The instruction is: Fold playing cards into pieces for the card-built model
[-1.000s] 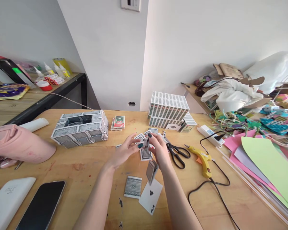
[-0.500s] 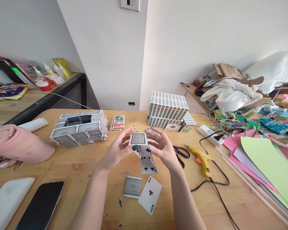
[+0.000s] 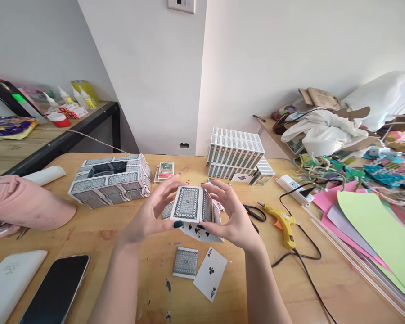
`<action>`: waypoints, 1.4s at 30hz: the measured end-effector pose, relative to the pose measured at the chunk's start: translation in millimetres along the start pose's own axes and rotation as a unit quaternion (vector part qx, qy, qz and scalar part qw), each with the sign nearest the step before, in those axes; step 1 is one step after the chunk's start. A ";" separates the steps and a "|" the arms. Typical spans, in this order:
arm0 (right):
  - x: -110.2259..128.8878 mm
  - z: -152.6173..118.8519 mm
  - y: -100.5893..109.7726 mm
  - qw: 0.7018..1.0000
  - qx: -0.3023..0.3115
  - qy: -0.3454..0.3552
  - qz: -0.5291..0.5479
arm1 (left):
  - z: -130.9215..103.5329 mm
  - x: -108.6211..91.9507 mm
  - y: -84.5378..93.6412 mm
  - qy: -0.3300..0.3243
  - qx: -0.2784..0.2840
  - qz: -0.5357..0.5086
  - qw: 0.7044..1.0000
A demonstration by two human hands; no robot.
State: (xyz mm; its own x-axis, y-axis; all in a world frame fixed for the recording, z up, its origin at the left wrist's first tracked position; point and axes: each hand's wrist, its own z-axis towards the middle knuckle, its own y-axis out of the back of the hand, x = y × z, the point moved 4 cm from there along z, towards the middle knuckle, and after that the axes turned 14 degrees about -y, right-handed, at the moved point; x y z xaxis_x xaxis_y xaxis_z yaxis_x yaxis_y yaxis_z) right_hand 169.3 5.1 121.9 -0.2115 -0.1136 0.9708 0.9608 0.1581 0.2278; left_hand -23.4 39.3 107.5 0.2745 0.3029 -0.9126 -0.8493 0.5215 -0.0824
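Note:
Between my hands is a folded playing-card piece (image 3: 187, 204), its patterned grey back facing up. My left hand (image 3: 155, 213) grips its left side, thumb at the front edge and fingers behind. The right side is pinched by my right hand (image 3: 232, 216), where another panel slopes down. Beneath them are face-side cards with black spades (image 3: 200, 233), partly hidden. On the table nearer me lie a squared, back-patterned card piece (image 3: 185, 262) and an ace of clubs (image 3: 210, 273), face up.
A card-covered box (image 3: 111, 180) with an opening stands left, near a card pack (image 3: 166, 170). Stacked card boxes (image 3: 235, 153) stand at the back. Right are black scissors (image 3: 256, 213), a yellow glue gun (image 3: 285, 225) with its cord, and a power strip (image 3: 294, 189). A phone (image 3: 57, 288) lies front left.
The folded card piece has turned and tilted, so more of its patterned top faces me. My hands have spread further apart around it.

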 end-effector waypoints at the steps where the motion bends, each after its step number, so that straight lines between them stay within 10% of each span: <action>1: 3.6 -1.5 -0.2 1.000 -0.003 0.006 -0.008 | -0.5 -1.8 0.0 -0.003 0.002 0.003 1.000; 30: 28.6 -13.5 2.5 0.997 0.014 0.068 -0.017 | -5.3 -28.3 -4.9 -0.048 0.006 0.070 0.996; 42: 30.1 -13.4 -21.9 0.972 -0.030 0.077 -0.220 | 4.2 -29.4 -20.0 -0.095 -0.041 0.076 0.992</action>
State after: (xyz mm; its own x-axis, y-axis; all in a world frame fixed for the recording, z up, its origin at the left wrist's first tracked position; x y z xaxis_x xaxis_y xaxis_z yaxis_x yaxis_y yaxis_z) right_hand 144.2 -14.9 145.2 -0.5800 -0.3029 0.7562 0.7927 0.0038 0.6096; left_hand -12.6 23.3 137.6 0.2134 0.5218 -0.8259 -0.9188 0.3944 0.0118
